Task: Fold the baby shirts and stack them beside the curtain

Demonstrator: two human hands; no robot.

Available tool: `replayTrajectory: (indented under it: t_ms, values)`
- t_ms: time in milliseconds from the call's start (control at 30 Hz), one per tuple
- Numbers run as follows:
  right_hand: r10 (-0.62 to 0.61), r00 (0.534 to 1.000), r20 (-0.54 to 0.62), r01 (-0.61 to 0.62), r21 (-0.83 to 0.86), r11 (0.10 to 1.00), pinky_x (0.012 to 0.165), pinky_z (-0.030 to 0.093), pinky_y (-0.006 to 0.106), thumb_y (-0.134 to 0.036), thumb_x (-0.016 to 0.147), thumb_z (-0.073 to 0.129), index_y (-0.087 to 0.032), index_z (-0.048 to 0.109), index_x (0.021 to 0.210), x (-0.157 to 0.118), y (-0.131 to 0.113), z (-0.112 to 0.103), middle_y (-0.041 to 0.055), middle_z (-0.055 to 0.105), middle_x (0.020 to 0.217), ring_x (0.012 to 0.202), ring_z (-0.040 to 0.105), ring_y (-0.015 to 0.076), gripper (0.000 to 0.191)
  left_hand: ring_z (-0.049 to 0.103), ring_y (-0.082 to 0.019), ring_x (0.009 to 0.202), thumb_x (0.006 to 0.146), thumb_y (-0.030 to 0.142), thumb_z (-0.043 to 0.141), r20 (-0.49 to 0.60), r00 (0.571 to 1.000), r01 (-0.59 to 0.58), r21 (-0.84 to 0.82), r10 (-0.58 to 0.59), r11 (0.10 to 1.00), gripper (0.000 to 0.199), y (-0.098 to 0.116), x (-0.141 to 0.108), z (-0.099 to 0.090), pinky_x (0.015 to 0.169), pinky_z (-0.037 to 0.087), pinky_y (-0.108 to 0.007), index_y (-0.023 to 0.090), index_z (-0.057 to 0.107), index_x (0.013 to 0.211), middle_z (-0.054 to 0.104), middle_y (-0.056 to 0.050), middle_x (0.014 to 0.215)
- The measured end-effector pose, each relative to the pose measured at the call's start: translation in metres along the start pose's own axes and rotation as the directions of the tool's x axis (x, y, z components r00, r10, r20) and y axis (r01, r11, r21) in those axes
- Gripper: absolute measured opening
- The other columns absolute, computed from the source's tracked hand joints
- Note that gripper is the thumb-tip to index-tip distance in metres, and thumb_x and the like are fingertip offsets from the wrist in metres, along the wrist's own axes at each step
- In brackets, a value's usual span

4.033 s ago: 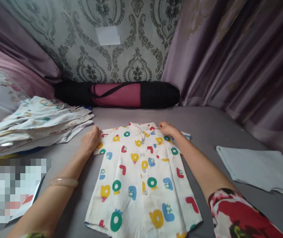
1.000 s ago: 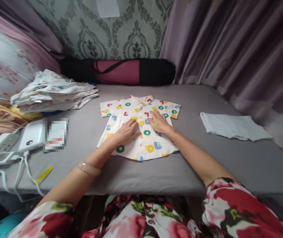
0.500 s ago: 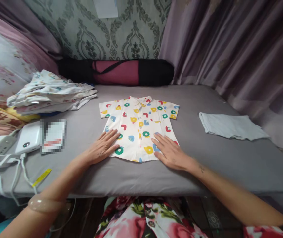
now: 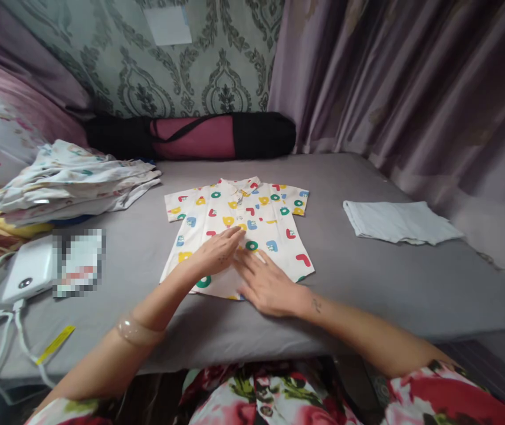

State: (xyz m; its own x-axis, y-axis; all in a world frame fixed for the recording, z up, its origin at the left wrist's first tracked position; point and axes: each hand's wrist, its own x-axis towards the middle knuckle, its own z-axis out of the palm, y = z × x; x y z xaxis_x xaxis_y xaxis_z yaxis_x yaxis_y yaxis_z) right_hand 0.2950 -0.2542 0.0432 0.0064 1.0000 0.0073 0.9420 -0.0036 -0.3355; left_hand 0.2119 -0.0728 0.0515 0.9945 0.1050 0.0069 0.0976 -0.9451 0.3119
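Note:
A small short-sleeved shirt (image 4: 274,221), white with colourful letter prints, lies spread face up with its collar away from me. My left hand (image 4: 220,251) rests over the middle of its front, fingers stretched toward the button line. Beside it, my right hand (image 4: 268,284) lies flat on the lower front near the hem, fingers extended and pointing up to the left. The fingertips of both hands come close together at the shirt's centre. Neither hand grips any cloth that I can see.
On the right lies a folded pale cloth (image 4: 398,222). A pile of printed clothes (image 4: 71,183) sits at the left, with a white power bank (image 4: 31,268), cables and a yellow strip (image 4: 55,344) nearer me. A black and maroon long bag (image 4: 194,137) lies along the wall.
Both hands have moved inward from the shirt's lower sides to its middle. The shirt still lies spread out, and the camera view has shifted slightly.

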Motion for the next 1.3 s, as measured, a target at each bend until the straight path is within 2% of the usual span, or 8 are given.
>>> replayTrajectory:
  t_ms: [133, 200, 300, 433, 533, 800, 967, 1300]
  values:
    - [-0.273, 0.960, 0.059, 0.260, 0.170, 0.951, 0.120, 0.014, 0.042, -0.040, 0.102, 0.035, -0.020, 0.042, 0.145, -0.036, -0.021, -0.012, 0.0080, 0.033, 0.155, 0.145, 0.023, 0.0206, 0.048, 0.047, -0.025, 0.131, 0.094, 0.029, 0.040, 0.008, 0.999, -0.048, -0.022, 0.048, 0.999, 0.040, -0.010, 0.010, -0.005, 0.105, 0.041, -0.039, 0.019, 0.047, 0.133, 0.047, -0.014, 0.143]
    - [-0.286, 0.958, 0.019, 0.273, 0.245, 0.930, 0.117, 0.025, 0.033, -0.036, 0.102, 0.036, -0.023, 0.049, 0.139, -0.048, -0.016, -0.021, 0.0037, 0.045, 0.148, 0.139, 0.036, 0.0154, 0.041, 0.051, -0.027, 0.126, 0.094, 0.030, 0.042, 0.006, 0.998, -0.064, -0.019, 0.064, 0.998, 0.037, -0.013, 0.021, -0.007, 0.104, 0.042, -0.040, 0.019, 0.051, 0.128, 0.050, -0.015, 0.138]
    - [0.124, 0.972, -0.198, -0.085, 0.192, 0.978, 0.103, 0.041, 0.030, -0.029, 0.102, 0.035, -0.022, 0.060, 0.122, -0.054, 0.013, -0.028, 0.0049, 0.063, 0.127, 0.121, 0.054, 0.0166, 0.033, 0.054, -0.028, 0.122, 0.093, 0.029, 0.043, -0.025, 0.994, -0.103, -0.028, 0.102, 0.994, 0.035, -0.012, 0.050, -0.007, 0.101, 0.043, -0.042, 0.017, 0.053, 0.125, 0.056, -0.016, 0.130]
    - [0.638, 0.678, -0.364, -0.677, 0.027, 0.735, 0.077, 0.047, 0.033, -0.033, 0.098, 0.043, -0.021, 0.062, 0.098, -0.056, 0.054, -0.027, 0.0096, 0.066, 0.100, 0.098, 0.062, 0.0244, 0.023, 0.060, -0.025, 0.110, 0.095, 0.028, 0.042, -0.054, 0.985, -0.169, -0.057, 0.166, 0.984, 0.033, 0.003, 0.110, -0.003, 0.094, 0.047, -0.037, 0.014, 0.056, 0.121, 0.063, -0.016, 0.117]
    - [0.723, 0.597, -0.348, -0.781, -0.046, 0.623, 0.067, 0.044, 0.031, -0.038, 0.095, 0.049, -0.022, 0.057, 0.089, -0.058, 0.063, -0.023, 0.0082, 0.064, 0.093, 0.086, 0.064, 0.0236, 0.019, 0.061, -0.023, 0.104, 0.093, 0.027, 0.044, -0.021, 0.976, -0.216, -0.058, 0.215, 0.975, 0.029, 0.025, 0.161, 0.004, 0.089, 0.048, -0.033, 0.014, 0.061, 0.113, 0.066, -0.014, 0.108]
    - [0.713, 0.603, -0.360, -0.763, 0.001, 0.646, 0.065, 0.041, 0.031, -0.033, 0.094, 0.052, -0.024, 0.051, 0.080, -0.060, 0.055, -0.017, 0.0041, 0.063, 0.085, 0.082, 0.064, 0.0217, 0.017, 0.056, -0.031, 0.112, 0.090, 0.037, 0.056, 0.000, 0.997, 0.080, 0.015, -0.080, 0.997, 0.035, 0.080, 0.246, 0.025, 0.091, 0.045, -0.038, 0.007, 0.064, 0.106, 0.058, -0.024, 0.118]
    - [0.738, 0.535, -0.411, -0.801, 0.032, 0.598, 0.065, 0.041, 0.031, -0.036, 0.095, 0.052, -0.023, 0.054, 0.090, -0.062, 0.056, -0.015, 0.0058, 0.064, 0.090, 0.082, 0.064, 0.0222, 0.014, 0.047, -0.032, 0.123, 0.091, 0.045, 0.053, -0.022, 0.971, 0.237, 0.009, -0.236, 0.972, 0.050, 0.090, 0.271, 0.034, 0.097, 0.043, -0.038, 0.005, 0.058, 0.120, 0.053, -0.025, 0.128]
    - [0.717, 0.580, -0.387, -0.744, 0.108, 0.660, 0.066, 0.039, 0.028, -0.023, 0.095, 0.053, -0.023, 0.054, 0.082, -0.059, 0.063, -0.010, 0.0021, 0.064, 0.086, 0.082, 0.064, 0.0192, 0.013, 0.059, -0.027, 0.115, 0.077, 0.005, 0.061, 0.002, 0.946, 0.323, -0.063, -0.323, 0.944, 0.027, 0.095, 0.297, 0.037, 0.099, 0.044, -0.032, 0.011, 0.071, 0.101, 0.064, -0.019, 0.117]
